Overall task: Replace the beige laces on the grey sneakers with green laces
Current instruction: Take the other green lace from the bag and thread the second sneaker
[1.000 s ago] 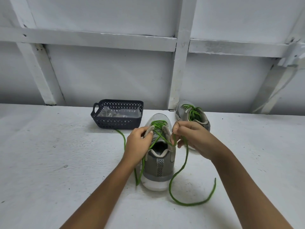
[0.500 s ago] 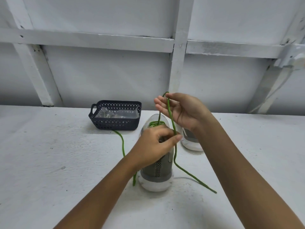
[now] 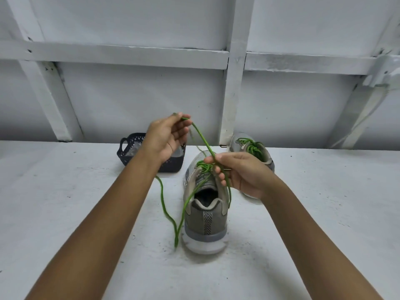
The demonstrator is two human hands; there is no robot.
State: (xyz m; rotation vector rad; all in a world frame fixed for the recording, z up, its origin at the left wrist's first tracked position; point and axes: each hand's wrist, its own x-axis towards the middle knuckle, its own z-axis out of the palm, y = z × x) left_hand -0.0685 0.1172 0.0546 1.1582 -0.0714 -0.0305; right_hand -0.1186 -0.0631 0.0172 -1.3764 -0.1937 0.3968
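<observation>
A grey sneaker (image 3: 205, 221) stands heel toward me on the white table, threaded with a green lace (image 3: 202, 138). My left hand (image 3: 167, 135) is raised above and left of the shoe, pinching one end of that lace so it runs taut down to the eyelets. My right hand (image 3: 240, 172) hovers over the shoe's right side and grips the lace near the top eyelets. A loose lace end (image 3: 166, 213) trails on the table left of the shoe. The second grey sneaker (image 3: 254, 149), also laced green, lies behind my right hand.
A dark plastic basket (image 3: 127, 152) holding pale material sits at the back left, partly behind my left hand. A white wall with crossed beams (image 3: 234, 83) rises right behind the table's far edge.
The left hand has left the shoe and risen with a lace end. The right hand has come down from its raised position to the shoe's top eyelets.
</observation>
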